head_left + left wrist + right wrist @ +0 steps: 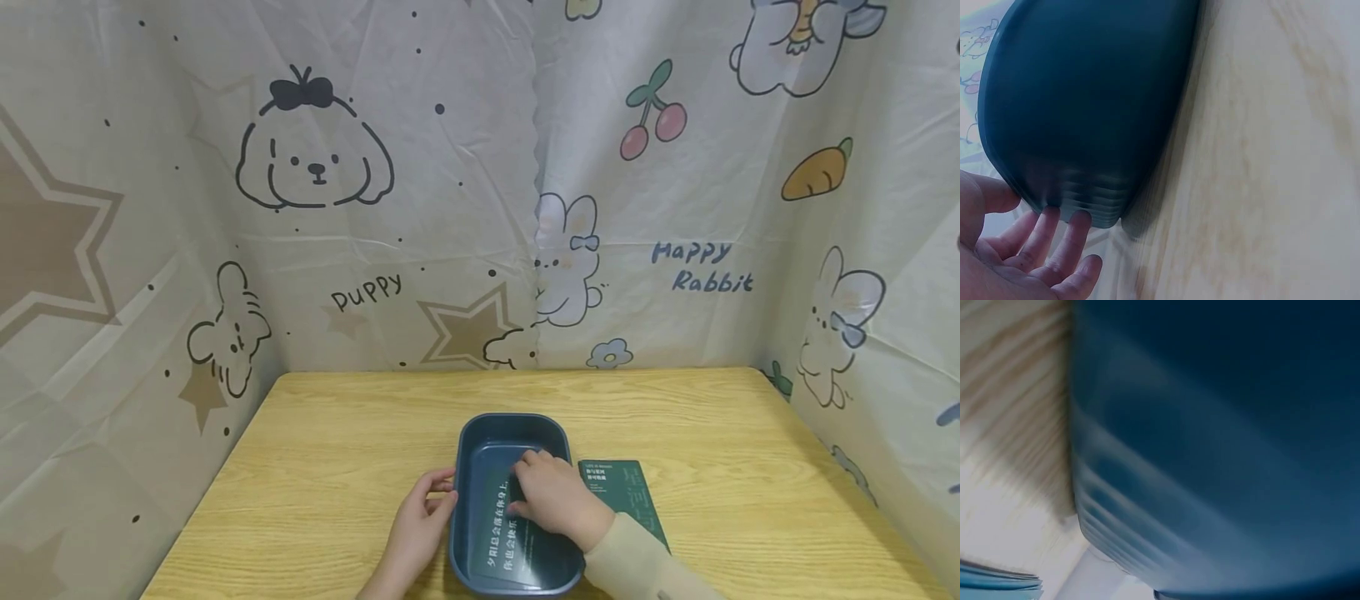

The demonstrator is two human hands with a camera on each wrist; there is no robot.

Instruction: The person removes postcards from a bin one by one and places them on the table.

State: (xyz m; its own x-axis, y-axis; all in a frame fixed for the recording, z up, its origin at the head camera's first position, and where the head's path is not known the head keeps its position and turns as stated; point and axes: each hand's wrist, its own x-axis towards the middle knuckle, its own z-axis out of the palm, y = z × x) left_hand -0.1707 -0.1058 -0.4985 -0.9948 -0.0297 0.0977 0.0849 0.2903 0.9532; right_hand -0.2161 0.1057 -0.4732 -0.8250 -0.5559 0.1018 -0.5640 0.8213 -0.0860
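A deep dark blue-green plastic box stands on the table. Inside it lies a dark green book with white Chinese writing on its cover. My right hand reaches in over the right rim, its bent fingers and thumb gripping the book's upper right part. Outside the left wall is my left hand. The left wrist view shows that hand's thumb by the rim and loosely bent fingers touching the box's outer wall. In the right wrist view the box wall hides the right hand.
A second green book lies just right of the box, partly beneath my right forearm. The wooden table is enclosed at the back and sides by a printed cloth.
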